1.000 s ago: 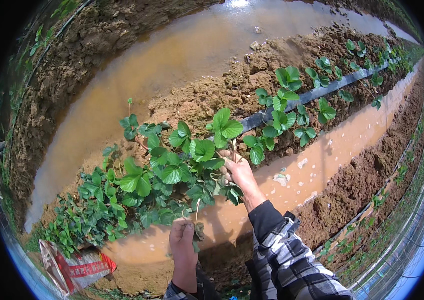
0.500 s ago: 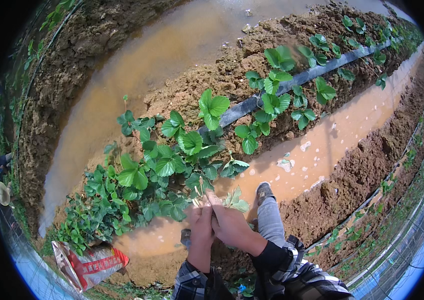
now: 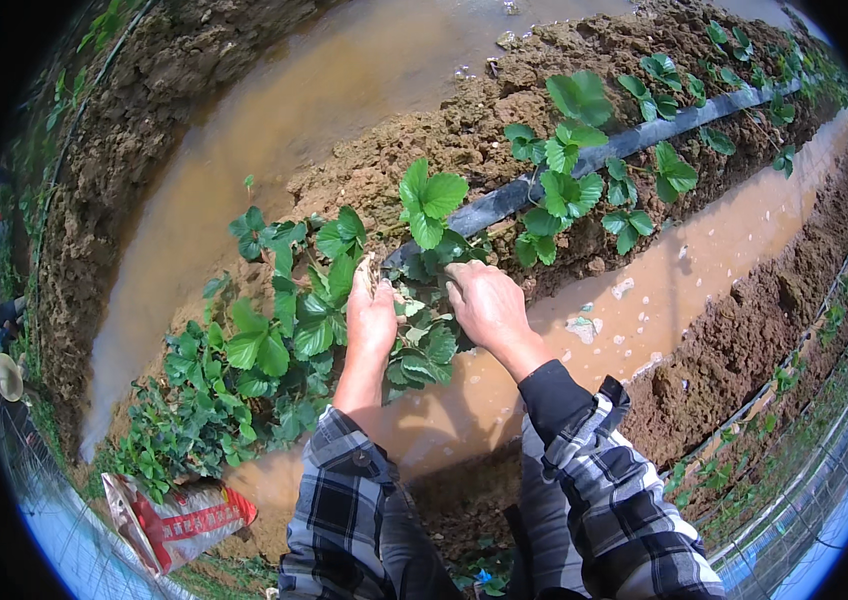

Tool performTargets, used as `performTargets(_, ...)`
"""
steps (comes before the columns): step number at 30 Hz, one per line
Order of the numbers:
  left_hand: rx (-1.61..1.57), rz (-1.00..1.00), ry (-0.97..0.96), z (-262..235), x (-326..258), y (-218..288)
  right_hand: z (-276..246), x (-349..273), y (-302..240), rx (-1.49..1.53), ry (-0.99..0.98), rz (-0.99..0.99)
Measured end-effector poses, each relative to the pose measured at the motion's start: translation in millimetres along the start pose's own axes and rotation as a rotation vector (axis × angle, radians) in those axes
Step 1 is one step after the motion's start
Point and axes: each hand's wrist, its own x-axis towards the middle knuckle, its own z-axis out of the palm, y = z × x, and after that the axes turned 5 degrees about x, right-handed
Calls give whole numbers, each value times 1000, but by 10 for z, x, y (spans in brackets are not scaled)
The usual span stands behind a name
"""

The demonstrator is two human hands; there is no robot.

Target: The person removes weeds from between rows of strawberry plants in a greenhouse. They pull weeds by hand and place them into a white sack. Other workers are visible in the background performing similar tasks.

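Observation:
Both my hands reach into the leafy strawberry plants on the muddy bed. My left hand (image 3: pixel 372 318) is closed, its thumb against a small bundle of pale, dry-looking stems (image 3: pixel 368 272) at the fingertips. To its right, my right hand (image 3: pixel 489 308) has its fingers curled and pinched at the leaves beside a dark drip hose (image 3: pixel 492 212); what they hold, if anything, is hidden. Between and below the hands lies a strawberry plant (image 3: pixel 426 350) with duller, drooping leaves. A bright green strawberry plant (image 3: pixel 430 203) stands just beyond them.
Muddy water fills the near furrow (image 3: pixel 584 310) and the far furrow (image 3: pixel 244 150). Dense seedlings (image 3: pixel 194 390) crowd the bed's left end, next to a red and white sack (image 3: pixel 184 525). Another ridge (image 3: pixel 744 330) runs along the right. A straw hat (image 3: pixel 7 377) shows at the far left.
My hands were together over the near furrow with pale stems and a leafy plant. They have separated and moved forward to the bed, the right hand ending beside the hose.

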Motion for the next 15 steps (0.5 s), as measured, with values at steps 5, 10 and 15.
performTargets(5, 244, -17, 13, -311, -113, -288, 519, 175, 95, -193, -234, 48)
performTargets(10, 338, -14, 18, -335, -169, -482, 636, -23, 115, -98, -231, 105)
performTargets(15, 371, 32, 14, -332, -153, -533, 735, -137, -81, 127, -284, 234)
